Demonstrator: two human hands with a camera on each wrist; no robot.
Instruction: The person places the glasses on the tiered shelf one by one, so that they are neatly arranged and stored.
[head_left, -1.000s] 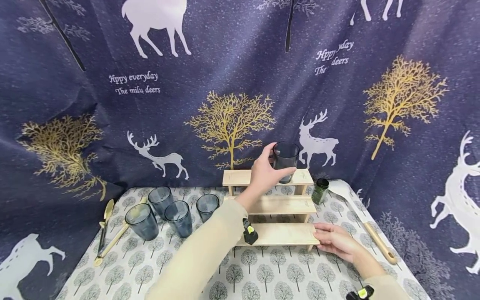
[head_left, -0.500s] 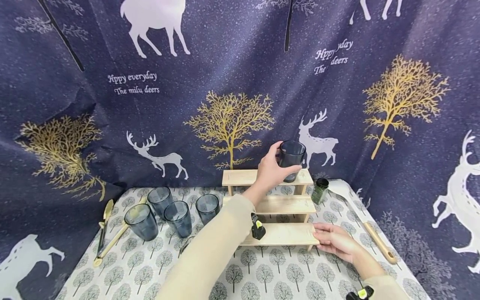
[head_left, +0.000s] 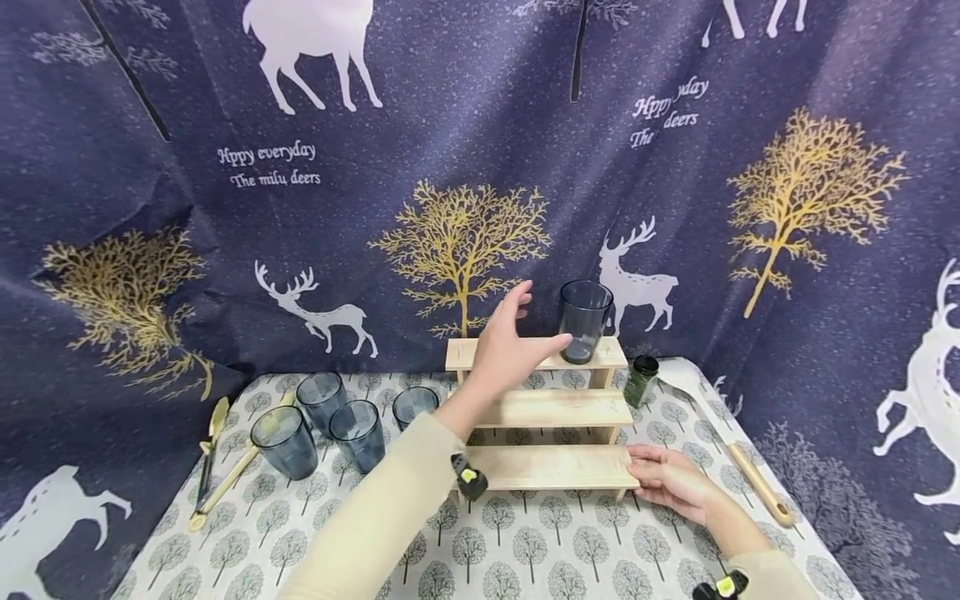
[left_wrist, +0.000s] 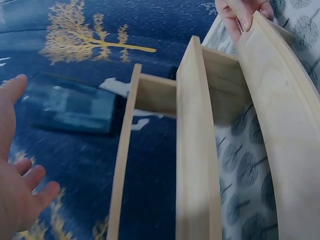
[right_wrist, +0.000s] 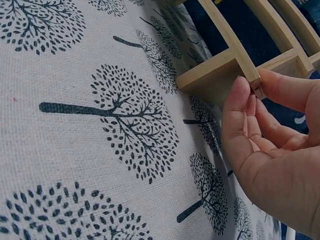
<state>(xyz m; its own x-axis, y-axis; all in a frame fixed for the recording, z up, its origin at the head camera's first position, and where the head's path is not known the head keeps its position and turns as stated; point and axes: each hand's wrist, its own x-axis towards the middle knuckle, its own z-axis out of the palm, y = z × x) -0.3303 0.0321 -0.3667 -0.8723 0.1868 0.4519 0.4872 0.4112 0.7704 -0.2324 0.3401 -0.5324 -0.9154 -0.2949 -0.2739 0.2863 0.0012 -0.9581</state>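
Left hand now off upright glass.

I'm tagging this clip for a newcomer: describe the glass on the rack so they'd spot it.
Find the three-tier wooden rack. On its top shelf, toward the right, stands an upright blue-grey glass. Unlike it, the other glasses stand left of the rack, on the tablecloth.
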